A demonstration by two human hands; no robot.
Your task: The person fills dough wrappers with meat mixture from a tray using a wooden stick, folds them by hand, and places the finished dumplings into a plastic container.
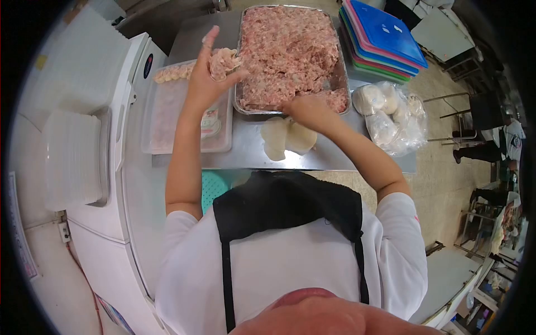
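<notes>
At our upper right we see a stack of coloured flat pieces (385, 33), blue on top, with pink and green layers below. On our left stands a white appliance (103, 223) with a dark oval badge (148, 66), and near it a pile of white trays (72, 159) beside a grey tray (104, 156). Below these we make out a small wall box (65, 230) and a reddish cable (90, 279). A perforated teal surface (213, 190) shows in the lower middle. Far right, we notice a dark-seated chair (484, 110) and a person in dark trousers (483, 152) on the pale floor (441, 195).
</notes>
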